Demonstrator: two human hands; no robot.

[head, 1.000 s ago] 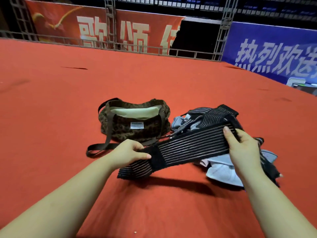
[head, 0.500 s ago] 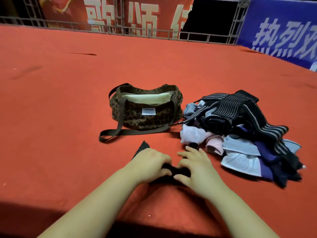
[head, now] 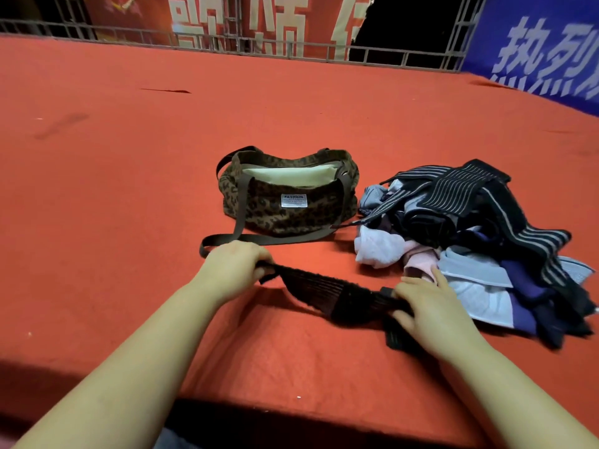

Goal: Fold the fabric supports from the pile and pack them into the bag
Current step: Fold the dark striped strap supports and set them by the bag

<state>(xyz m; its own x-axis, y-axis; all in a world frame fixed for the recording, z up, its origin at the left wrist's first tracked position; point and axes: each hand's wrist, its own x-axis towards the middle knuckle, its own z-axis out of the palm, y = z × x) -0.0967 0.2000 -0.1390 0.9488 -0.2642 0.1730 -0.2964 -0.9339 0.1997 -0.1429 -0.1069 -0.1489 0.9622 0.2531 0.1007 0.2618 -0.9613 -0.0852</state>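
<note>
Our left hand (head: 236, 270) gripped one end of a black striped support (head: 327, 291), fingers curled round the fabric, so that grip was clenched on the band just in front of the bag's strap (head: 259, 238). The support ran to the right and slightly toward us, lifted a little at the left end and sagging in the middle above the red surface (head: 291, 351), where it cast a shadow. Motion blur softened its stripes, and we could not tell how many layers it had.

Behind it, near the middle, stood the leopard-print bag (head: 288, 202), upright and open at the top, its pale lining showing and a white label on its front. Its brown strap trailed forward and left across the surface, ending close to our left hand.

Our right hand (head: 434, 315) held the other end of the support, thumb and fingers wrapped over it, with a dark tail of fabric poking out beneath the palm. That grip, too, was closed on the band.

Farther right lay the pile of supports (head: 479, 241), just beside the bag and touching our right hand's fingertips: black striped bands on top, white, pink, grey-blue and purple pieces below.

Beyond the surface we saw a metal railing (head: 291, 48), a red banner (head: 259, 24) and a blue banner (head: 544, 50).
</note>
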